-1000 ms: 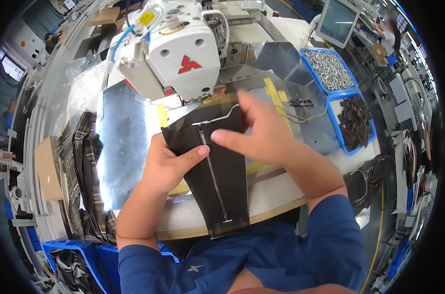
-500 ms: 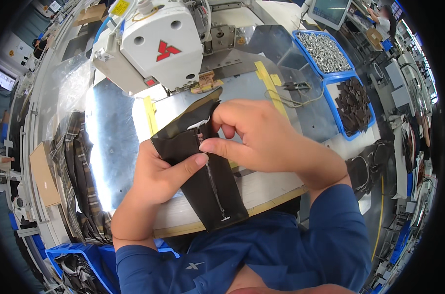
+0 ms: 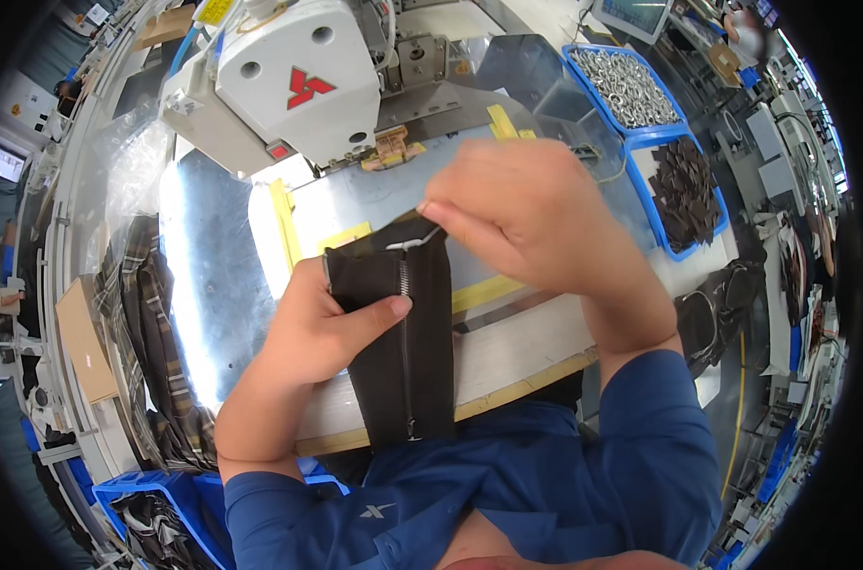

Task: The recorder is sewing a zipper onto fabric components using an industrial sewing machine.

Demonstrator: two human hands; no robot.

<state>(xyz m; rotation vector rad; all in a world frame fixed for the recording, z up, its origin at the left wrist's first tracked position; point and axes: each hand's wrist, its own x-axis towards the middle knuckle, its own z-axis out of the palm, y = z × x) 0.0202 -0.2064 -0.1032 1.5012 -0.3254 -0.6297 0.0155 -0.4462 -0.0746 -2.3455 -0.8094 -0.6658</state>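
Observation:
A black fabric piece (image 3: 431,351) with a metal zipper (image 3: 406,361) down its middle hangs over the table's near edge, its lower end by my shirt. My left hand (image 3: 322,328) clasps its left side, the thumb lying flat beside the zipper teeth and the fingers behind the cloth. At the top right corner, my right hand (image 3: 522,214) pinches the fabric's edge between thumb and fingers. A white strip (image 3: 408,245) shows along the top of the zipper. Beyond the cloth stands a white sewing machine (image 3: 294,90).
Right of the machine, one blue tray holds metal rings (image 3: 623,87) and another holds dark fabric pieces (image 3: 683,195). Yellow tape (image 3: 281,223) marks the metal work plate. Plaid fabric (image 3: 146,332) lies at the left, above a blue bin (image 3: 180,494) with dark cloth.
My right hand has moved from beside the zipper teeth up and right to the top corner, drawing it outward. The fabric has turned more upright; the left hand keeps its hold.

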